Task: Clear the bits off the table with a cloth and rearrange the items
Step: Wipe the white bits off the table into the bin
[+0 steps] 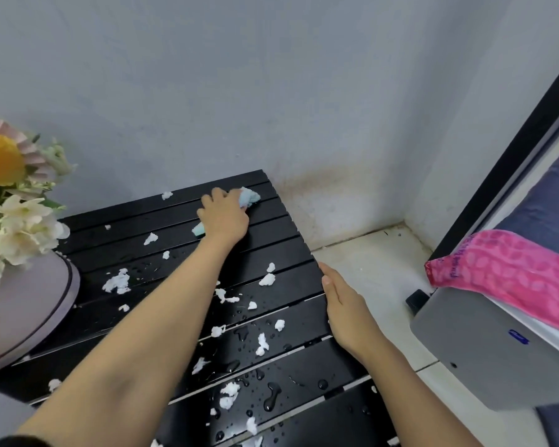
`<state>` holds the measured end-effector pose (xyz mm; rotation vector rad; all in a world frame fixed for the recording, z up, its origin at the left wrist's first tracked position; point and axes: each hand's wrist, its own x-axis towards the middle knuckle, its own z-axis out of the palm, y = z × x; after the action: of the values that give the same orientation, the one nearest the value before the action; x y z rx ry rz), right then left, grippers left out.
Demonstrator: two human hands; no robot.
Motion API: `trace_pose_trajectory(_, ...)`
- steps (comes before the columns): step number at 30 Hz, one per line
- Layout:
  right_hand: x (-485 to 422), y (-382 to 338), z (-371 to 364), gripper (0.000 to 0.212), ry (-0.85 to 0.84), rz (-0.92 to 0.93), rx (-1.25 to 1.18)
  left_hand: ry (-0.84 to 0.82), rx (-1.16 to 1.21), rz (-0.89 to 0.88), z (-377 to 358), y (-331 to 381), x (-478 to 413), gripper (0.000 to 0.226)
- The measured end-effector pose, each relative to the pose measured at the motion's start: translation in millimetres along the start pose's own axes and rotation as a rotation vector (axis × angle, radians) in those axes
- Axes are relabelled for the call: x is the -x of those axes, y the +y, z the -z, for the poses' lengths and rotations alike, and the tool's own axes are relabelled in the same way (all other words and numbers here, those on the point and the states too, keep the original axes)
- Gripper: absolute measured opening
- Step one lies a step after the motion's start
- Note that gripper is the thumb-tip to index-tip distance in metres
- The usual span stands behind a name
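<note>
My left hand (223, 217) reaches across to the far end of the black slatted worktop (281, 243). Its fingers are curled over a light blue cloth (250, 196) and press it down on the slats. One end of the cloth sticks out past my fingertips, close to the far right corner. A smaller fold shows beside the heel of the hand on the left.

My right hand (342, 304) holds nothing. Its fingers are straight and close together, and it lies along the right edge of the worktop, touching it about halfway down that side. I cannot tell whether the fingers hook under the edge.

White bits (117, 282) lie scattered over most of the worktop. There is a larger clump left of my left forearm, several bits between my two arms, and more towards the near edge. One lies alone near the far edge, left of the cloth. Water drops (271, 395) bead on the near slats, among the bits.

On the left side of the worktop stands a round lilac box (23, 311) filled with cream and orange flowers (17, 201).

To the right, off the worktop, a pink patterned packet (513, 269) lies on top of a grey case (481, 350). The pale tiled floor (375, 262) shows between that case and the worktop.
</note>
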<state>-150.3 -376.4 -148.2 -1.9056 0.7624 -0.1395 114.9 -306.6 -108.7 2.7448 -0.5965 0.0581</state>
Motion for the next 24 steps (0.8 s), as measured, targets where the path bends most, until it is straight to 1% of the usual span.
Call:
trace_pose_trajectory(2, -0.3, 0.6, -0.4, 0.042, 0.003, -0.007, 0.004, 0.026, -0.022, -0.096, -2.1, 8.9, 21.4, 0.041)
trace_pose_trajectory(4, -1.3, 0.5, -0.3, 0.042, 0.009, -0.003, 0.002, 0.016, 0.017, -0.213, -3.1, 11.1, 51.3, 0.042)
trace_pose_trajectory(6, -2.4, -0.5, -0.2, 0.041, 0.017, -0.004, 0.007, -0.082, 0.102, -0.383, 5.9, 13.9, 94.4, 0.044)
trace_pose_trajectory(7, -2.6, -1.1, -0.3, 0.040, 0.023, -0.002, 0.016, -0.183, 0.202, -0.466, 14.3, 15.2, 115.2, 0.040)
trace_pose_trajectory(8, -2.2, -1.6, -0.2, 0.039, 0.028, -0.003, 0.025, -0.306, 0.323, -0.490, 24.8, 16.6, 126.7, 0.034)
trace_pose_trajectory(9, -1.9, -2.1, 0.0, 0.038, 0.029, -0.006, 0.027, -0.401, 0.443, -0.446, 39.0, 20.1, 128.4, 0.026)
trace_pose_trajectory(10, -1.8, -2.4, 0.0, 0.039, 0.029, -0.011, 0.021, -0.422, 0.535, -0.370, 47.4, 20.3, 119.1, 0.022)
trace_pose_trajectory(11, -1.4, -2.2, 0.0, 0.040, 0.024, -0.014, 0.012, -0.376, 0.584, -0.289, 49.5, 18.3, 104.9, 0.020)
trace_pose_trajectory(12, -1.1, -2.4, 0.1, 0.040, 0.019, -0.016, 0.002, -0.279, 0.571, -0.211, 45.2, 14.3, 86.5, 0.020)
trace_pose_trajectory(13, -1.0, -2.4, 0.4, 0.041, 0.016, -0.017, -0.011, -0.182, 0.487, -0.161, 38.9, 10.3, 70.6, 0.022)
trace_pose_trajectory(14, -0.9, -3.3, 0.7, 0.041, 0.015, -0.020, -0.026, -0.111, 0.344, -0.124, 29.6, 6.6, 59.7, 0.027)
trace_pose_trajectory(16, 0.3, -5.5, 0.9, 0.041, 0.008, -0.016, -0.051, -0.061, 0.068, -0.086, 13.0, 8.7, 61.0, 0.037)
trace_pose_trajectory(17, 1.0, -6.2, 0.6, 0.040, 0.004, -0.008, -0.059, -0.038, -0.003, -0.103, 7.3, 12.6, 70.5, 0.041)
trace_pose_trajectory(19, 1.2, -6.5, 1.3, 0.040, 0.006, 0.007, -0.062, -0.016, 0.005, -0.212, 5.4, 21.2, 104.9, 0.046)
trace_pose_trajectory(22, -1.5, -5.4, 2.4, 0.039, 0.026, 0.024, -0.035, -0.086, 0.188, -0.382, 6.0, 17.7, 172.1, 0.050)
trace_pose_trajectory(24, -1.2, -9.3, 4.0, 0.039, 0.024, 0.023, -0.057, -0.098, 0.268, -0.426, 10.5, 15.4, 202.6, 0.047)
